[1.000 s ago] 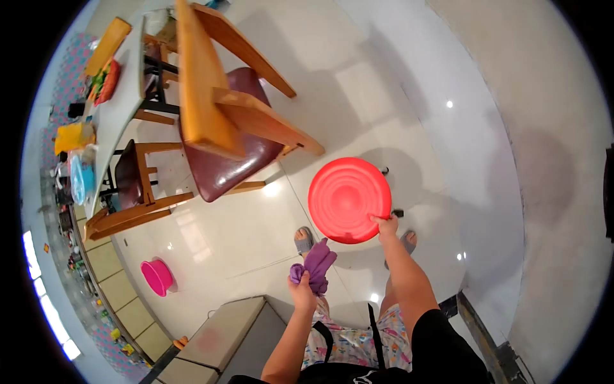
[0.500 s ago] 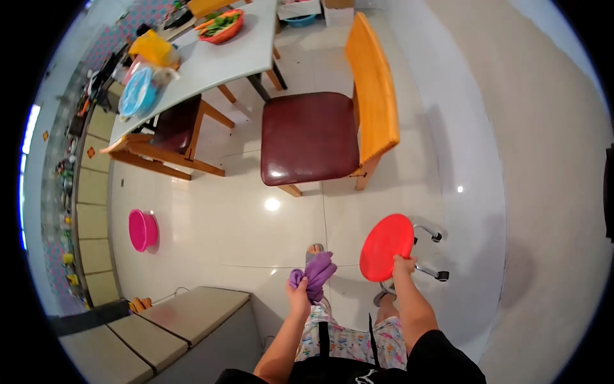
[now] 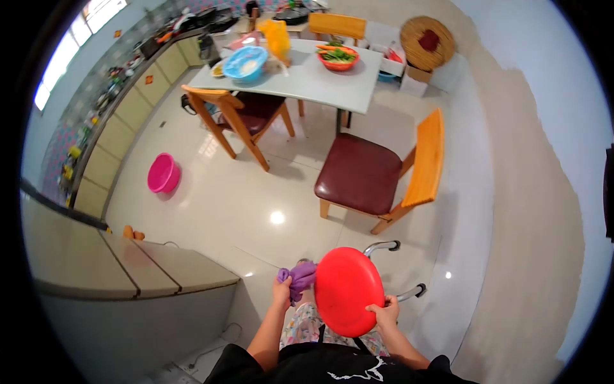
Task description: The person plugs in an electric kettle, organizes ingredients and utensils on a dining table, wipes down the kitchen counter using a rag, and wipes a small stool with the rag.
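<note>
A purple cloth (image 3: 300, 280) is bunched in my left hand (image 3: 281, 293), its fingers closed round it. My right hand (image 3: 385, 315) grips the edge of the round red seat of a stool (image 3: 349, 291), thumb on top. Chrome legs with black casters stick out from the stool's far right side. The stool is in front of my body and the seat looks tilted. The cloth hangs just left of the seat; whether they touch I cannot tell.
Ahead stands a wooden chair (image 3: 361, 173) with a dark red seat. Another chair (image 3: 246, 118) is beside the table (image 3: 307, 86), which bears a blue basin (image 3: 245, 64) and a red basket of vegetables (image 3: 338, 57). A pink basin (image 3: 164, 173) sits on the floor; a cabinet (image 3: 185, 272) is at left.
My right hand has raised the stool and brought it left, in front of my body, closer to the cloth. My view has tilted up, showing more of the table and back wall.
</note>
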The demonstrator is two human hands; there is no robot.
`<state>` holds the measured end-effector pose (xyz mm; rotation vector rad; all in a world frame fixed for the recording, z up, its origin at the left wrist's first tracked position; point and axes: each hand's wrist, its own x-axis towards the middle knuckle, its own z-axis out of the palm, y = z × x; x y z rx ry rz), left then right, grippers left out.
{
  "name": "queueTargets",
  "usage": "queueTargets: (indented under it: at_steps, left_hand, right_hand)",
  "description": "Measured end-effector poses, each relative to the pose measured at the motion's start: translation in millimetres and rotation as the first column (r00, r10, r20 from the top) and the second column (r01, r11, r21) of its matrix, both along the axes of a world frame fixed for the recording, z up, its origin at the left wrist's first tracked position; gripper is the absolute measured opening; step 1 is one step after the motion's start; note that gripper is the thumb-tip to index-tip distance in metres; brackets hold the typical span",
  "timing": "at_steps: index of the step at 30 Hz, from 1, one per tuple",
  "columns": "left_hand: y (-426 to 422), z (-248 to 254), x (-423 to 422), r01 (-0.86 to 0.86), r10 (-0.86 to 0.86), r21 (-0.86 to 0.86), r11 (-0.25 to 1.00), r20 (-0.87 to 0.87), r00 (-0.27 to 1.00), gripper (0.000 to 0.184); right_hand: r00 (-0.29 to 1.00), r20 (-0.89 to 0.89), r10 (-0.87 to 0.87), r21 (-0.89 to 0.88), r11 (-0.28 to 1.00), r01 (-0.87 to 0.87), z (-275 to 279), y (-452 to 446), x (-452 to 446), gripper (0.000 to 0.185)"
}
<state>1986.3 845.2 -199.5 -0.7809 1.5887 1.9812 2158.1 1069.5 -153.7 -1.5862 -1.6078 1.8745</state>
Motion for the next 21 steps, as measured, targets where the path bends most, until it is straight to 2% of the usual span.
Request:
queueTargets:
  at_steps: [1,3,5,7,8,11,12,17,20,21]
  left_hand:
    - [-7.9,-5.8,-2.2,-0.028,0.028,0.001,1.000,-0.007,1.000,0.018]
    - [-25.6,-20.8,-8.2,-0.126,0.118,0.073,0.989,0.112,0.987,0.018]
    - [-53.8,-47.1,-26.8,-0.176,0.140,0.194,0.965,0.187,0.972,0.019]
    - [-71.4,-16.5,-52.1,-0.275,0.172,0.314,0.908,0.320,0.932,0.024]
    - [-83.5,-22.1,-64.5,-0.298,0.183,0.321,0.899,0.344,0.921,0.025]
    - [-100.7,-36.0,-97.6,-0.346,0.227,0.383,0.857,0.322,0.919,0.025]
    - [-98.6,-12.2,-106.9,-0.367,0.269,0.387,0.846,0.284,0.920,0.024]
    - [-134.6,14.9,-162.1,-0.469,0.377,0.396,0.790,0.290,0.880,0.022]
    - [-161.2,57.2,-207.3,-0.447,0.393,0.393,0.804,0.212,0.895,0.018]
    - [-169.6,69.8,-222.6,-0.452,0.423,0.342,0.824,0.160,0.892,0.015]
  right_hand:
    - [1.000,-0.007,0.028,0.001,1.000,-0.028,12.5,-4.7,-11.1,0.047]
    - [0.972,-0.213,0.096,-0.109,0.987,-0.122,38.4,-13.0,-34.6,0.045]
    - [0.958,-0.215,0.189,-0.128,0.967,-0.219,66.7,-16.6,-67.6,0.043]
    - [0.906,-0.283,0.314,-0.112,0.928,-0.357,79.2,-21.8,-96.7,0.042]
    - [0.884,-0.302,0.356,-0.087,0.913,-0.398,78.7,-26.2,-111.3,0.041]
    - [0.838,-0.302,0.455,-0.063,0.868,-0.493,92.8,-37.7,-163.4,0.041]
    - [0.831,-0.261,0.491,-0.045,0.854,-0.518,104.6,-40.4,-182.6,0.041]
    - [0.818,-0.262,0.512,-0.079,0.833,-0.547,156.7,-57.5,-273.5,0.040]
    - [0.807,-0.287,0.515,-0.100,0.822,-0.560,178.3,-77.4,-319.5,0.038]
    - [0.810,-0.294,0.507,-0.098,0.828,-0.553,186.4,-84.3,-334.0,0.037]
